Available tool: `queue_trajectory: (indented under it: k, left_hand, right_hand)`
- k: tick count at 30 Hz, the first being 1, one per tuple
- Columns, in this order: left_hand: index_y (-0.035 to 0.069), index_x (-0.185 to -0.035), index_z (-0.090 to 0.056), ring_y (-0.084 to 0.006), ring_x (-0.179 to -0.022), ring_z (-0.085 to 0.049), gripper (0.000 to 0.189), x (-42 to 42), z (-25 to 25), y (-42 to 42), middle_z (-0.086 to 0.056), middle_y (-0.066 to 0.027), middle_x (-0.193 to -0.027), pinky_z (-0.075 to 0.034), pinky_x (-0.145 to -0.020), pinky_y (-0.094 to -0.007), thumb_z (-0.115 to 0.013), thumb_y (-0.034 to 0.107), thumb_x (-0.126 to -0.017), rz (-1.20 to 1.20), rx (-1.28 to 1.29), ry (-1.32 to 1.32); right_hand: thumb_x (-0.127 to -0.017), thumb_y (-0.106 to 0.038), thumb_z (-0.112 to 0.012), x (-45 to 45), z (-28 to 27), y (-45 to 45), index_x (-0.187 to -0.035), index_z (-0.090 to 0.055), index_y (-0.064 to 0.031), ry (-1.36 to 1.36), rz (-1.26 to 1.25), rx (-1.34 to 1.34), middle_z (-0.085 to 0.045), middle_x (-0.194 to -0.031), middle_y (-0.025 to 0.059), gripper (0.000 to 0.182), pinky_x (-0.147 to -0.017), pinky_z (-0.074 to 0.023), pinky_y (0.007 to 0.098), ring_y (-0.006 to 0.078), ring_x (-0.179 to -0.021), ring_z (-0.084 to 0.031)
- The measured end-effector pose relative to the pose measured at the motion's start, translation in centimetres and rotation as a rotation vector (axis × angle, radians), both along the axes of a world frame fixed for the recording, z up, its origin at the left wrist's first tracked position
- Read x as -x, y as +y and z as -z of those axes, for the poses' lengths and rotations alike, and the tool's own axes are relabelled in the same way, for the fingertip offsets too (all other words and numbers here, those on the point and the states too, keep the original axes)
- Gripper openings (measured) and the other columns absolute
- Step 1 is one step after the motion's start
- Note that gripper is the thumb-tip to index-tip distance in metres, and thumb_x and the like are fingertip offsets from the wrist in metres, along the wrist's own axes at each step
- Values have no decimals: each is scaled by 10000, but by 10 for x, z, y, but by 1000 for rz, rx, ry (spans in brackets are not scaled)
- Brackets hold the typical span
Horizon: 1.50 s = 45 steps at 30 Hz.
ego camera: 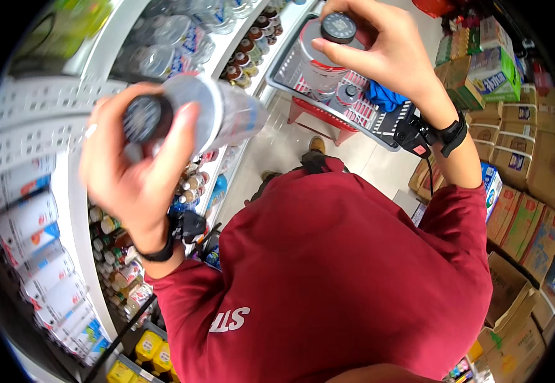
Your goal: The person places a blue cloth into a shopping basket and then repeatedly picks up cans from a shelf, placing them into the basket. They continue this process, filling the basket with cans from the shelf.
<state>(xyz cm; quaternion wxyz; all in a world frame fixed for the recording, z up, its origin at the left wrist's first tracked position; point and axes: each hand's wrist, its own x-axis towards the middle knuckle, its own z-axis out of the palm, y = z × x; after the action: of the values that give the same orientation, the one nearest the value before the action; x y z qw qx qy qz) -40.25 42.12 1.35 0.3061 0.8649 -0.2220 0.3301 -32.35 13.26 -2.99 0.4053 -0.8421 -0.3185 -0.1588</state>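
Observation:
My left hand is up beside the shelves, gripping a clear, wide plastic bottle near its black ribbed cap. That bottle tilts away from me, blurred at its far end. With thumb and fingers, my right hand holds a second clear bottle around its black cap. This one has a red band and hangs over a grey plastic basket; whether it touches the basket's bottom I cannot tell. Inside the basket are a smaller dark-capped bottle and a blue cloth.
A red stool stands under the basket. White shelving on my left bears large water bottles, small drink bottles and white shrink-wrapped packs. Cardboard cartons are stacked along my right. Yellow jugs sit at lower left.

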Motion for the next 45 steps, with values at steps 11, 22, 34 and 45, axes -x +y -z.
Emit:
queue_trajectory:
  k: [11,22,34,45]
  left_hand:
    - [14,-1047,-680,-162,-670,-695,336,-146,119,-107,-696,-95,-881,-523,-599,-274,-802,251,-841,228,-212,307]
    - [41,-990,-653,-260,-691,-680,345,-208,224,-131,-673,-115,-841,-542,-630,-369,-805,284,-798,202,-391,545]
    - [88,-980,-619,-350,-782,-686,384,-179,302,-102,-696,-126,-873,-543,-658,-450,-785,367,-777,35,-416,852]
    - [91,-976,-612,-355,-777,-688,401,-176,338,-105,-696,-142,-826,-538,-652,-464,-763,417,-797,7,-448,869]
  right_hand:
    - [-819,-229,-804,-18,119,-114,-1025,-663,-43,66,410,31,-502,-633,28,312,-505,-349,273,108,-555,-412]
    - [-818,-280,-742,-89,217,-91,-1048,-606,-65,220,284,90,-684,-945,163,344,-730,-537,445,375,-867,-664]
    - [-815,-241,-729,-140,287,-50,-1030,-574,-2,419,22,280,-668,-984,228,357,-782,-524,490,407,-924,-651]
    - [-818,-254,-748,-140,317,-24,-1074,-578,-6,530,-25,435,-685,-937,229,395,-771,-528,493,416,-902,-661]
